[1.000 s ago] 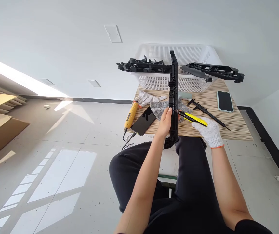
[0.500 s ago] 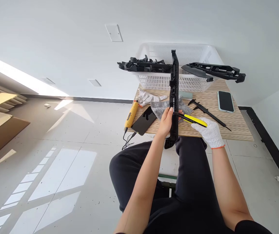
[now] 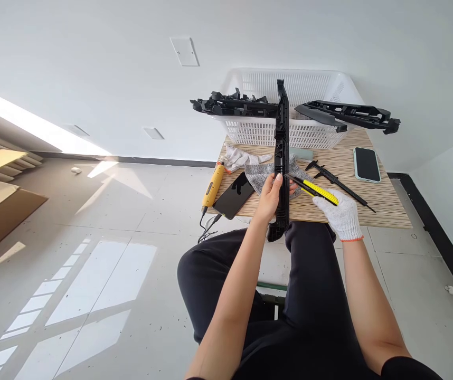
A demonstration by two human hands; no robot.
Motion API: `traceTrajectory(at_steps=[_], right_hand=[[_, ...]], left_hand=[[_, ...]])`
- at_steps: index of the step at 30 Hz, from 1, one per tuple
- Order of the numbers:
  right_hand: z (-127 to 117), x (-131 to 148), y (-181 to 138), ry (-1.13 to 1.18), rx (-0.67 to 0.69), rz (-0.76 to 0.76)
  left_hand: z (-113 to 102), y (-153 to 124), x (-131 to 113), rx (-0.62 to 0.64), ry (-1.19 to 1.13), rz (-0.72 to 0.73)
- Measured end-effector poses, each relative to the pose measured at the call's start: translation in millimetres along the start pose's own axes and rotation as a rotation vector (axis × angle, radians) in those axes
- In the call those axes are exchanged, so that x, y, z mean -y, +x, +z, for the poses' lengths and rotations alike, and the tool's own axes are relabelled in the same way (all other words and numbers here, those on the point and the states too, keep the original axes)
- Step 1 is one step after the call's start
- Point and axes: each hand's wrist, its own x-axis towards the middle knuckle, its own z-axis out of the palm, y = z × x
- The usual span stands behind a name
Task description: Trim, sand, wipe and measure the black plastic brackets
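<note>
Item 1, left hand (image 3: 269,199): bare, closed around the black part (image 3: 282,158) low on its length. I hold the part upright over the near table (image 3: 385,203) edge, its foot down by my lap, its top level with the basket (image 3: 290,103).

Item 2, right hand (image 3: 343,214): gloved, closed on the knife (image 3: 314,190), yellow body. The tip meets the part's right edge just above my left fingers.

Item 3, table stock: grey cloth (image 3: 258,175) behind the part; white glove (image 3: 242,157) and yellow tool (image 3: 213,187) to the left; dark phone (image 3: 232,196) beside that tool; caliper (image 3: 339,184) and a second phone (image 3: 366,164) to the right. More black parts (image 3: 234,105) lie across the basket rim.

Handling notes, my judgement: the left hand has no glove, so I direct each stroke away from it and keep the thumb below the blade line. I use a shallow blade angle and light pressure, shaving the edge without digging in. I brace the part's foot against my thigh so it cannot twist. I cannot tell how far the blade is extended; short is safer.
</note>
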Motion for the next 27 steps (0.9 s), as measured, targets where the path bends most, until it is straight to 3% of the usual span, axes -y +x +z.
traceTrajectory(at_steps=[4, 7, 11, 15, 18, 23, 27], right_hand=[[-1.0, -0.7, 0.6, 0.024, 0.088, -0.031], [-0.7, -0.9, 0.7, 0.011, 0.023, -0.045], [0.3, -1.0, 2.3, 0.055, 0.100, -0.011], [1.0, 0.1, 4.0, 0.120, 0.074, 0.075], [1.3, 1.0, 3.7, 0.123, 0.150, 0.073], [0.6, 2.5, 1.0, 0.076, 0.041, 0.039], [-0.6, 4.6, -0.1, 0.042, 0.144, 0.029]], left_hand=[[1.1, -0.5, -1.2, -0.039, 0.005, -0.028], [1.2, -0.3, -0.8, -0.055, 0.006, -0.025], [0.3, 0.4, 0.6, -0.035, 0.010, -0.010], [-0.4, 0.8, 1.2, -0.028, -0.016, -0.006], [-0.9, 0.9, 1.9, -0.015, -0.040, 0.001], [-1.5, 2.7, 3.1, -0.030, -0.047, -0.015], [-1.5, 3.8, 2.4, -0.011, -0.100, -0.027]])
